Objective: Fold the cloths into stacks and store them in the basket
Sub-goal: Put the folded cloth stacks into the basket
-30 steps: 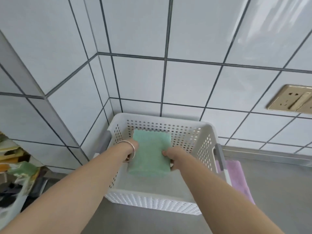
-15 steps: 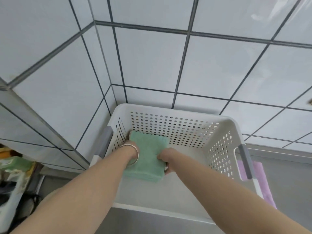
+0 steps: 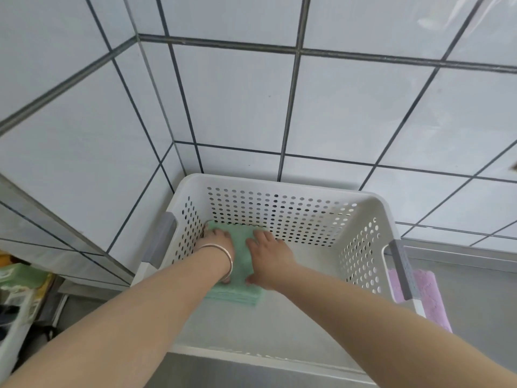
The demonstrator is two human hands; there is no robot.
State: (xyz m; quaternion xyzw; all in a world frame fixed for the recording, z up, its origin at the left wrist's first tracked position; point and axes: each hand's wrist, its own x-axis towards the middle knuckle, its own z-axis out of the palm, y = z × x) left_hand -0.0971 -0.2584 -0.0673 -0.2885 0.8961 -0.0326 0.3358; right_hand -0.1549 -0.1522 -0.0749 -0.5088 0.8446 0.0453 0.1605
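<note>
Green cloth stack [image 3: 237, 287] lies folded in basket [image 3: 279, 183], far-left corner — left hand [image 3: 219, 240] and right hand [image 3: 265, 256] press flat, fingers spread. Purple cloth [image 3: 428, 301] outside basket — not yet stored.

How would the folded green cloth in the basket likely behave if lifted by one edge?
The green cloth would probably sag and unfold: its layered edges show that it is a loose folded stack. It looks light for its size, being thin fabric. Both the left hand and the right hand press flat on it on the floor of the basket, suggesting it needs smoothing.
</note>
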